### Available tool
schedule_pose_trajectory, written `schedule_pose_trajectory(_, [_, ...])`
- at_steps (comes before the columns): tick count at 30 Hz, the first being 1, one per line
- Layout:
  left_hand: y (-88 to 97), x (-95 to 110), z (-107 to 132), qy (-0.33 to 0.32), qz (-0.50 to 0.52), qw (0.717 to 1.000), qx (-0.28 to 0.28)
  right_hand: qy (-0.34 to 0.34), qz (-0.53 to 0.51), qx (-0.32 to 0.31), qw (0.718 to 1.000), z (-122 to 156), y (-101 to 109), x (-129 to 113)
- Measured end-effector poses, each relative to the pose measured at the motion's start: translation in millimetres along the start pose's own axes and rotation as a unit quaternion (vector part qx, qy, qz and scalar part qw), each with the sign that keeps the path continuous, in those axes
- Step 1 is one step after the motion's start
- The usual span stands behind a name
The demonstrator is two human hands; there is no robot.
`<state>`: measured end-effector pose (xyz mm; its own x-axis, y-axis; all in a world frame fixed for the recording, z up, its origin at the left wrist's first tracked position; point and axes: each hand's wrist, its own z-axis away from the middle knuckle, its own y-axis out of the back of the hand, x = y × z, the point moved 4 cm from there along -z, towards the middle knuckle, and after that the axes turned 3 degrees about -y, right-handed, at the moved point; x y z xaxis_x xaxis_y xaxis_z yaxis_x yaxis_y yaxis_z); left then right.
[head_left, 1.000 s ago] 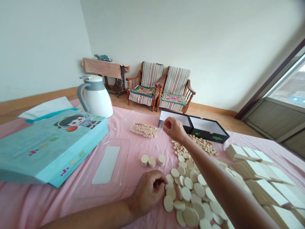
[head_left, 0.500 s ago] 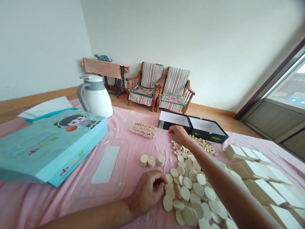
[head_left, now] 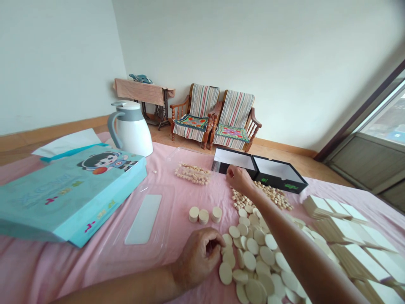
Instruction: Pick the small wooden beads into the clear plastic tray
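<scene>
Resting on the pink cloth, my left hand (head_left: 200, 255) is curled with thumb and fingertips together, at the left edge of a pile of round wooden discs (head_left: 249, 259). Whatever its fingertips may hold cannot be made out. My right hand (head_left: 239, 179) reaches over to the far side of a heap of small wooden beads (head_left: 275, 195), in front of the black box (head_left: 236, 156). Its fingers are closed and their tips face away from me, so anything in them is hidden. Left of the discs stand three short disc stacks (head_left: 203, 216). Beads (head_left: 192, 174) lie in several rows beyond them.
A second black tray (head_left: 280, 185) adjoins the first. Stacked rectangular wooden pieces (head_left: 344, 230) cover the right side. To the left are a clear plastic lid (head_left: 164, 234), a turquoise box (head_left: 95, 198) and a white jug (head_left: 134, 135). Two chairs (head_left: 234, 120) stand beyond the table.
The whole view has shifted slightly, so things sit a little farther right. Both hands keep nearly the same places and poses; no piece has visibly moved.
</scene>
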<state>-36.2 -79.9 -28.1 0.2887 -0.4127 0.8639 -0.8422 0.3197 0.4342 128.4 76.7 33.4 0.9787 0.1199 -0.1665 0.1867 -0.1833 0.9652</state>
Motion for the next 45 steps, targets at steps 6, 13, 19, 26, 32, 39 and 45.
schedule_pose_trajectory(6, [2.2, 0.1, 0.7, 0.003, 0.008, 1.000, 0.003, 0.042, -0.205, 0.083, 0.974, -18.2, 24.2, -32.9])
schedule_pose_trajectory(13, [1.4, -1.2, 0.9, 0.002, 0.009, 1.000, 0.005, 0.007, -0.112, 0.068, 0.991, -19.4, 16.9, -13.3])
schedule_pose_trajectory(19, [1.1, -0.4, 0.1, 0.002, 0.005, 1.000, 0.002, -0.008, 0.057, -0.081, 0.995, -6.2, -14.7, 8.6])
schedule_pose_trajectory(26, [0.3, -2.3, 0.6, 0.001, 0.000, 1.000, 0.001, -0.010, 0.105, -0.103, 0.989, 9.0, -34.3, 5.4])
schedule_pose_trajectory(32, [0.0, -2.3, 0.0, 0.003, -0.003, 1.000, 0.001, -0.016, 0.094, -0.073, 0.993, 9.5, -27.7, 7.4])
schedule_pose_trajectory(39, [0.6, -2.8, 0.4, 0.003, 0.010, 1.000, 0.002, 0.031, -0.163, 0.131, 0.977, -13.8, 20.4, -18.5])
schedule_pose_trajectory(45, [1.8, -2.3, 1.4, -0.002, 0.006, 1.000, -0.002, 0.039, -0.231, 0.135, 0.963, -13.0, 28.8, -35.0])
